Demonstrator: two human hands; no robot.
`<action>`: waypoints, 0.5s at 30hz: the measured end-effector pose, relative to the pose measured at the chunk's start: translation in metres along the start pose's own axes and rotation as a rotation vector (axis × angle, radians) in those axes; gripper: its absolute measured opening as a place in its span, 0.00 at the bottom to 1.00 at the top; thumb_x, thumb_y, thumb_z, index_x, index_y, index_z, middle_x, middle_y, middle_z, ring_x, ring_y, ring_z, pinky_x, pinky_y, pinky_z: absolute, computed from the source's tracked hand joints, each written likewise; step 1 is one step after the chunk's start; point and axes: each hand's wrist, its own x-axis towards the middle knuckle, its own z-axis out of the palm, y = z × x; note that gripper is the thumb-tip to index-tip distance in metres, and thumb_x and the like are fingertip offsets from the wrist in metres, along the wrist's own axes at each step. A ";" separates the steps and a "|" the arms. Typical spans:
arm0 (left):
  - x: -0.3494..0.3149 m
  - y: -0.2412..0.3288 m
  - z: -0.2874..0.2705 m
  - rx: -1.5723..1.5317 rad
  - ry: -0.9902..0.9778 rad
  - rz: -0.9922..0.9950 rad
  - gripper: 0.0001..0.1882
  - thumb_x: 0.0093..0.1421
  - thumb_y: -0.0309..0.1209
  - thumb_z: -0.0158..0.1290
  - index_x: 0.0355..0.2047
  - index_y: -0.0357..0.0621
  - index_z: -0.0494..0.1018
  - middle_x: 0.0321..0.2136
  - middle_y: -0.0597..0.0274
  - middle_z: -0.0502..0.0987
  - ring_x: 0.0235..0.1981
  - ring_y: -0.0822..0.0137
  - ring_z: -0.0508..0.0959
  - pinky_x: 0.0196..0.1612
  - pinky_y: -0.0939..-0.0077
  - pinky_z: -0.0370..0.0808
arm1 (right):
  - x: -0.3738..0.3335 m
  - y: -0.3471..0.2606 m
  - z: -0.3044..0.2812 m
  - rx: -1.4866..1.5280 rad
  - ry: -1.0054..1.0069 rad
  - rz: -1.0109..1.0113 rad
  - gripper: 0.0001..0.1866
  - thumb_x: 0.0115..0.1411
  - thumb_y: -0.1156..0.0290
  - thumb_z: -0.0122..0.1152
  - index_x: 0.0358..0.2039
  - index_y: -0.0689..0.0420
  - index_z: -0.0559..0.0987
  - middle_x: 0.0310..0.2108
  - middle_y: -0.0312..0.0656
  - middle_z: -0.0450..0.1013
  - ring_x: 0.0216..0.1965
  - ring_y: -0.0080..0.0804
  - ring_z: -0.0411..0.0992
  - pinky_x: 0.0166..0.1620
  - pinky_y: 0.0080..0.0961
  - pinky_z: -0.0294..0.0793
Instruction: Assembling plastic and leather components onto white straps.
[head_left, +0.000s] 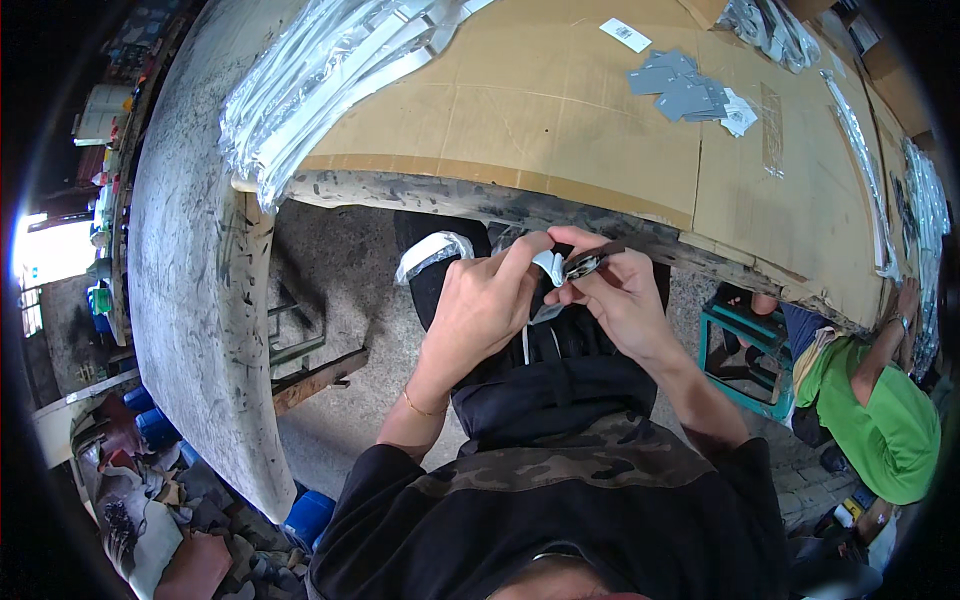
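Both my hands meet over my lap, just below the table's near edge. My left hand [484, 305] is closed, its thumb and fingers pinching a small folded white piece [549, 267]; I cannot tell if it is a strap end or wrapping. In my right hand [630, 312], also closed, is a dark brown piece with shiny metal [584, 264], perhaps a buckle. The two pieces touch or nearly touch, and fingers hide part of both. Beside my left hand, a plastic-wrapped white strap [436, 252] lies across my leg.
Bundles of white straps in clear plastic [340, 80] lie at the table's far left. Grey tags [685, 85] and a white tag [625, 35] rest on the cardboard top [520, 110]. At right, a person in green [875, 420] works near a green stool [745, 350].
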 end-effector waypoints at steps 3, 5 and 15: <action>-0.001 0.004 -0.002 -0.038 -0.056 -0.076 0.17 0.55 0.24 0.53 0.46 0.43 0.68 0.19 0.54 0.75 0.19 0.55 0.77 0.22 0.66 0.71 | -0.002 0.003 0.001 0.100 0.040 -0.011 0.16 0.65 0.80 0.48 0.53 0.62 0.72 0.33 0.37 0.72 0.32 0.19 0.70 0.39 0.20 0.75; -0.001 0.005 -0.002 -0.149 -0.083 -0.126 0.18 0.54 0.31 0.57 0.45 0.44 0.69 0.17 0.54 0.74 0.18 0.56 0.77 0.21 0.68 0.70 | -0.003 0.002 0.003 0.130 0.059 0.002 0.16 0.65 0.80 0.48 0.52 0.63 0.72 0.33 0.37 0.72 0.32 0.19 0.71 0.39 0.20 0.75; -0.006 0.009 0.015 -0.253 -0.039 -0.222 0.19 0.53 0.34 0.60 0.43 0.41 0.70 0.13 0.58 0.71 0.14 0.62 0.75 0.19 0.73 0.69 | -0.007 0.001 -0.004 0.139 0.106 0.039 0.12 0.64 0.79 0.49 0.48 0.63 0.74 0.35 0.37 0.73 0.33 0.20 0.71 0.38 0.18 0.74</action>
